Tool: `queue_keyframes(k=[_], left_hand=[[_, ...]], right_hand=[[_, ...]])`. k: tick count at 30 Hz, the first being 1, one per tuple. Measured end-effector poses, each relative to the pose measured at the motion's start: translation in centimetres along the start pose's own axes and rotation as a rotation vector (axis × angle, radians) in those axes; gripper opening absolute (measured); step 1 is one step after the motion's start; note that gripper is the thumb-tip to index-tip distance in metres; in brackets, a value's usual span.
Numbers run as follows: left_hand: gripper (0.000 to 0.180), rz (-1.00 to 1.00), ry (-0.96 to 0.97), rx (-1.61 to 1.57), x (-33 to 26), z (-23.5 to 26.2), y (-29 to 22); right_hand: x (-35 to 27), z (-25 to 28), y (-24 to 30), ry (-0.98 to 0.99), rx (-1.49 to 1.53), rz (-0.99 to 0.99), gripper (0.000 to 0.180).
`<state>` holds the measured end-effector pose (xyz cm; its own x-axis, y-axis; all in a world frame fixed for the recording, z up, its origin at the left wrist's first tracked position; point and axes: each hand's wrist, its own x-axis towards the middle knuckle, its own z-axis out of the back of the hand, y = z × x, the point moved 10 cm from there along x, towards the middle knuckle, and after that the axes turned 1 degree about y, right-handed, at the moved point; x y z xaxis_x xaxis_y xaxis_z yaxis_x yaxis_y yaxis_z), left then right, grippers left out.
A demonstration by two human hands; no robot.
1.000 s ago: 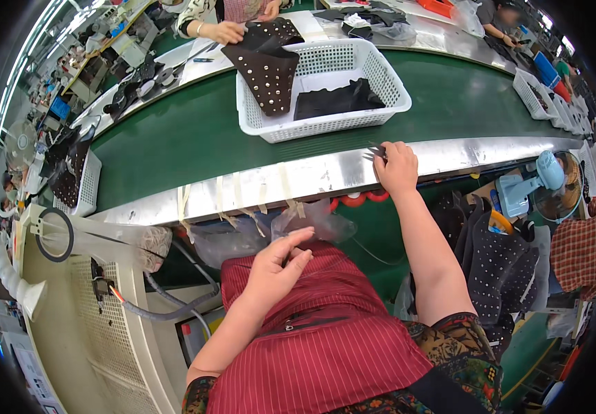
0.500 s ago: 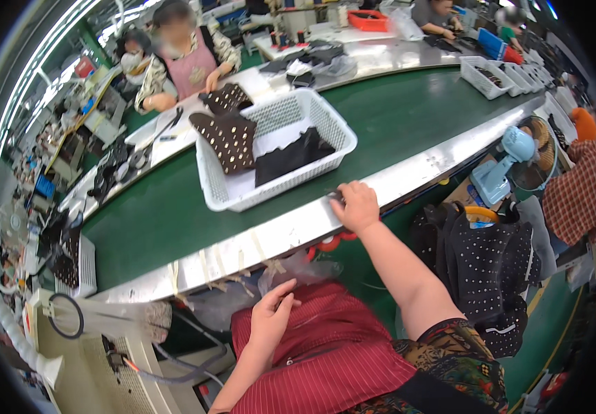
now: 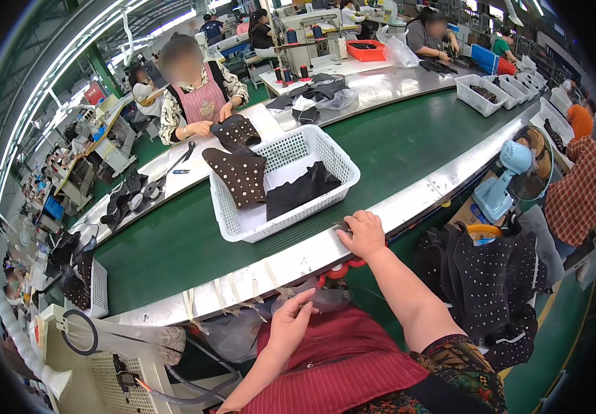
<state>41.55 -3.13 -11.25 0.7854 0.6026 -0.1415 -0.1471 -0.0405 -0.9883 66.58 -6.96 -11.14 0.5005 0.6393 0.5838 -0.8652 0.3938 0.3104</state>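
One white basket, its long axis rising rightward at centre frame, lies up-left of the nearer right hand, whose fingers curl at a small dark item, grip unclear; the left hand hangs empty, thumb and fingers apart.

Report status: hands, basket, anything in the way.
Right hand at dark tool on ledge. Left hand empty, by apron. Basket on belt, pieces inside. Co-worker's hands beyond.
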Motion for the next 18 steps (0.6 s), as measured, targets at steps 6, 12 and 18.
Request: queue_keyframes(k=[6,12,18], left_hand=[[0.030,-0.115,0.023,-0.001,-0.4,0.7,0.0],[0.031,-0.178,0.102,-0.063,-1.6,0.6,-0.3],[0.031,-0.433,0.263,0.177,-3.3,-1.3,-2.8]], right_hand=[[0.0,-0.3,-0.4,0.061,-0.123,0.005,0.033],[-1.7,2.3,2.6,0.023,0.283,-0.037,0.034],[-11.9,1.2,11.5,0.826,1.298,-0.580,0.039]])
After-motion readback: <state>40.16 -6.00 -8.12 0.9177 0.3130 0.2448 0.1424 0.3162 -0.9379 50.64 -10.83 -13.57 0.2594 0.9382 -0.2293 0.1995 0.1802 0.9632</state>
